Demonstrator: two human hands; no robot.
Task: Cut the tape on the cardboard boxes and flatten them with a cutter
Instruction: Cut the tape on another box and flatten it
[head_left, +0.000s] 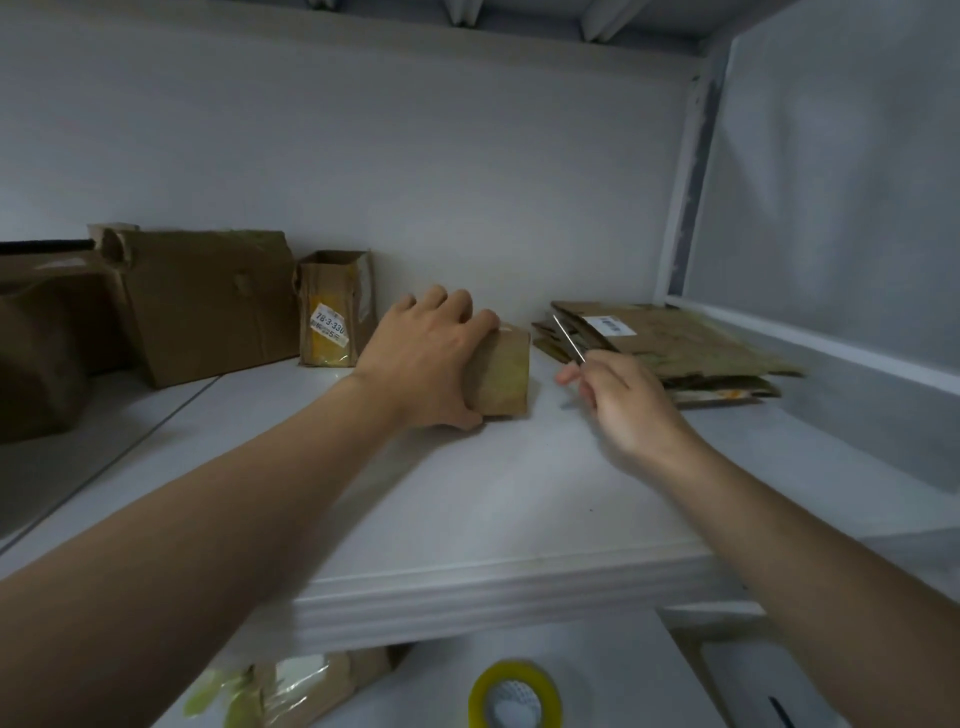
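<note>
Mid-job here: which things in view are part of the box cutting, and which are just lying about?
Job:
- small box, held by the left hand
- cutter, in the right hand
- large box and labelled box, not yet flattened
- flattened stack

Lying about:
- yellow tape roll, below the shelf
- wrapped packet, below the shelf

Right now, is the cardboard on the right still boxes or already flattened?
Flattened: the cardboard pile lies as thin flat sheets stacked on the shelf, beside the right hand holding the cutter.
</note>
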